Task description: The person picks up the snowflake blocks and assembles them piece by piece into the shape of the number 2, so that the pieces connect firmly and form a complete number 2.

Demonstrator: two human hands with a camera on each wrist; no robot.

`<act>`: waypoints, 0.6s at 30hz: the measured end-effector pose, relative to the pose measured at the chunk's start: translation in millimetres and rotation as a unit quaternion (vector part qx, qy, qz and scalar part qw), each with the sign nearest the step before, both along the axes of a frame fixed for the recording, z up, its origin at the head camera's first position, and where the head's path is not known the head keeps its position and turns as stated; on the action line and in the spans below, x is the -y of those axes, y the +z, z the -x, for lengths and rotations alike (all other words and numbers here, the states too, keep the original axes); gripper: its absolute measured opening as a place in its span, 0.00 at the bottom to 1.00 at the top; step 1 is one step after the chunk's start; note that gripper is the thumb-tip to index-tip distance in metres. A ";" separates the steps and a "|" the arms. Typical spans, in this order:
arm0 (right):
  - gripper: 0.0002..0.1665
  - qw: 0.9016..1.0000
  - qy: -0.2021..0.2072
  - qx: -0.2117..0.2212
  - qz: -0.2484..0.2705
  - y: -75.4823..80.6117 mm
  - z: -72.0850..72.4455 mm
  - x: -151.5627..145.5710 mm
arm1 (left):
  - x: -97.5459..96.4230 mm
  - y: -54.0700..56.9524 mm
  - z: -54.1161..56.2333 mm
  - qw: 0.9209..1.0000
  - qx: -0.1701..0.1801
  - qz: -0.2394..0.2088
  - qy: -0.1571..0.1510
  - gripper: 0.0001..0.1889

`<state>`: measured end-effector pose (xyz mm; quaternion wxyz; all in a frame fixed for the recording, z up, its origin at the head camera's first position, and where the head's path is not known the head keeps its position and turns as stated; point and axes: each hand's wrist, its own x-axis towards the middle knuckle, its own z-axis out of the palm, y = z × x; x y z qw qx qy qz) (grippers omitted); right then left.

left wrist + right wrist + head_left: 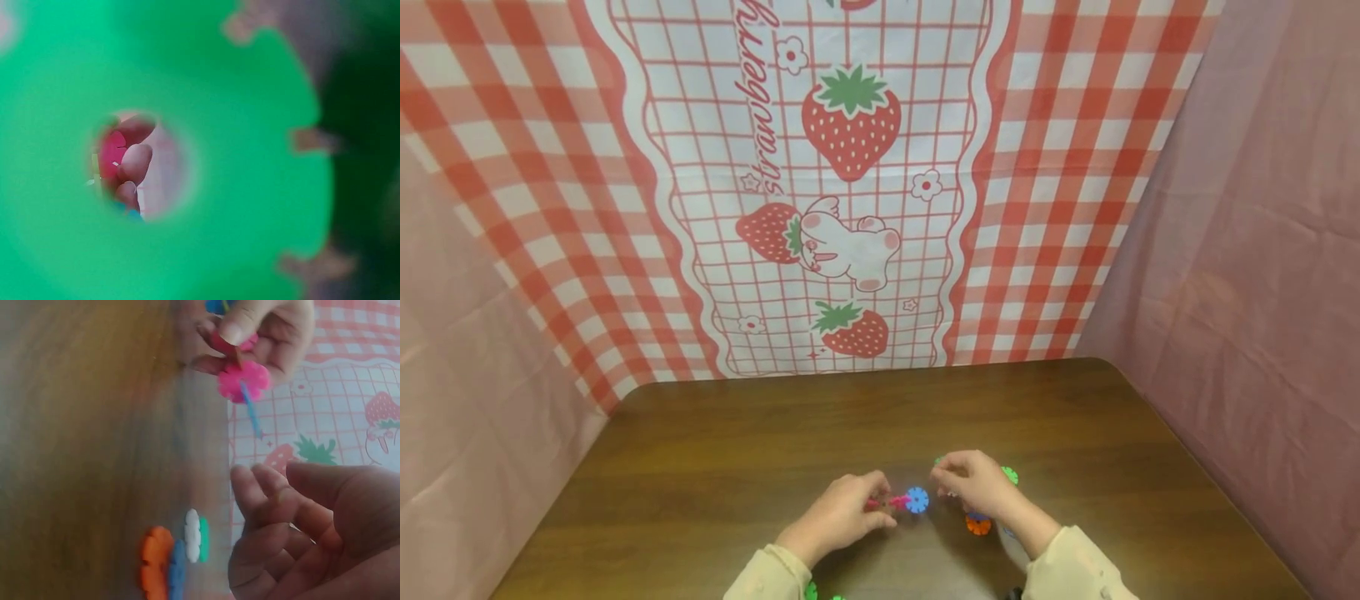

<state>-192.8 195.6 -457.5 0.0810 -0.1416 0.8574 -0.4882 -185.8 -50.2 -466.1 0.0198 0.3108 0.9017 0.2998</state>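
My left hand (842,512) grips a short chain of notched plastic discs near the middle of the table. Its pink disc (244,381) stands out from the fingers, and a blue disc (917,500) sits edge-on to it at the right end. Just right of that chain, my right hand (981,483) hovers with loosely bent fingers; the right wrist view shows nothing between them. A blurred green disc (250,169) fills most of the left wrist view. Through its centre hole, fingertips (136,162) show against a pink disc.
Loose discs lie by the right hand: orange (155,562), blue (177,569), white (192,536) and green (1011,475). More green pieces (811,590) show at the lower edge near the left sleeve. A strawberry-print cloth (850,208) hangs behind the brown table (737,425).
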 end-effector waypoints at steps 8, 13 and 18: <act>0.13 0.996 0.070 -0.035 -0.034 -11.0 -11.0 12.4 | -6.6 14.9 -2.7 0.994 -0.080 0.071 -0.025 0.17; 0.07 0.998 0.064 -0.001 0.011 -16.9 -21.4 20.6 | -7.6 16.0 -5.3 0.984 -0.142 0.108 -0.026 0.18; 0.06 0.994 0.072 0.028 0.079 -23.0 -27.3 23.2 | -7.5 17.9 -12.6 0.975 -0.172 0.142 -0.003 0.18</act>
